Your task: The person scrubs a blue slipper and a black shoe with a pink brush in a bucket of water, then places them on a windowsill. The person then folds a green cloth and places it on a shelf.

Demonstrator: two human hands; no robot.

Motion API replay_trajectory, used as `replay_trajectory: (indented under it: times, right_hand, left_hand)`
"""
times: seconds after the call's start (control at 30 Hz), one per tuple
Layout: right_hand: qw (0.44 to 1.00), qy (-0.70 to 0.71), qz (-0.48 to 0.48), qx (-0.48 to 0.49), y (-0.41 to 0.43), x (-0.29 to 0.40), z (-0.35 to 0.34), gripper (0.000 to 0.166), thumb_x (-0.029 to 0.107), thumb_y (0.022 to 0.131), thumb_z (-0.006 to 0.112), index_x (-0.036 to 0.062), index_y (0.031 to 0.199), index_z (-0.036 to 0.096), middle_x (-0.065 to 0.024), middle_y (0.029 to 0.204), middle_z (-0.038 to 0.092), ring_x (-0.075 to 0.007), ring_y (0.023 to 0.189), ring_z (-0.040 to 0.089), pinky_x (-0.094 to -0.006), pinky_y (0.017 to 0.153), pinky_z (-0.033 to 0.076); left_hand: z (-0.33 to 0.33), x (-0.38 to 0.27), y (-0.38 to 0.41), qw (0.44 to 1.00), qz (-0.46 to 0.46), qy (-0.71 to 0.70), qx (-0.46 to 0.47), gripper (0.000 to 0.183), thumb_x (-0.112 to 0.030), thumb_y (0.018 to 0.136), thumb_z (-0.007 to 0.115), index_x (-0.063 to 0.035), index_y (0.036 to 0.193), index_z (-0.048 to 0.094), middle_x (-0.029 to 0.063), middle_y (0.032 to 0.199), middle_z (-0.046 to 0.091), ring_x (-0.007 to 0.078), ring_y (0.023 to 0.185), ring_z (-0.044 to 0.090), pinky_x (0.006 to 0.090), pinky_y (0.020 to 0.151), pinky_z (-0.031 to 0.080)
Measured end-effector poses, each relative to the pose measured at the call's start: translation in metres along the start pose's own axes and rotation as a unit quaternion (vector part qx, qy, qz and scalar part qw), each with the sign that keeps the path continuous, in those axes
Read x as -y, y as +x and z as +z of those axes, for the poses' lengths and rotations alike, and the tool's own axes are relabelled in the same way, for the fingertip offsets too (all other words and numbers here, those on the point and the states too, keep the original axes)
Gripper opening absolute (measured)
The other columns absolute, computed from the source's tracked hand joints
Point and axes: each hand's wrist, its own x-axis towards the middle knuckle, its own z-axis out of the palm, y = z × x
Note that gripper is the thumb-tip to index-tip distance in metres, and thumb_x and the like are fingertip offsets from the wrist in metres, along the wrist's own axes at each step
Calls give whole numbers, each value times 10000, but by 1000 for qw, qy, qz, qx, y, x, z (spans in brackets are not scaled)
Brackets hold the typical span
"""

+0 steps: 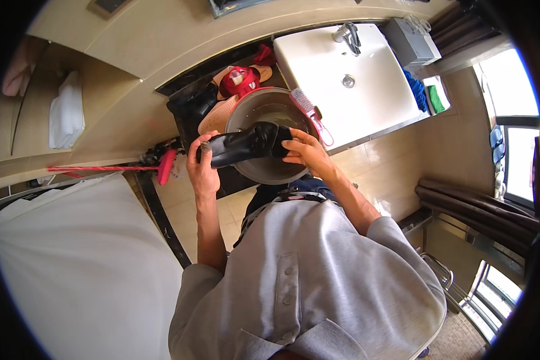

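Across a round basin (255, 107) lies a black leather shoe or ankle boot (247, 143), held up between both hands. My left hand (202, 168) grips one end of it, thumb on top. At its other end are the fingers of my right hand (310, 155), closed around the edge. The basin has a red rim and a grey inside with some liquid in it. A pink-handled scrub brush (309, 110) rests on the basin's rim beside the sink, bristles up. Another black shoe (193, 105) stands on the dark counter to the left.
A white sink (315, 58) with a chrome faucet (348, 37) adjoins the basin. Red items (240, 81) and a pale pink shoe or slipper (218, 114) crowd the counter. A pink broom (164, 166) leans at left, near a white curtain (85, 261). A grey box (411, 42) stands beyond the sink.
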Motion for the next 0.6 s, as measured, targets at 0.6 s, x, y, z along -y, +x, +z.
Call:
replay_trajectory:
  times: [0.6]
  right_hand:
    - [855,-367,-360,-64,-24,-17,-60,384,-2,836,702,-3,1219,735,-228,894,684,-410,835,679,-450,755,550]
  left_hand:
    - [153,48,-67,915,-81,388,-82,630,-170,900,847,-15,1441,564,31,958,637,78,710,603,223,636,502]
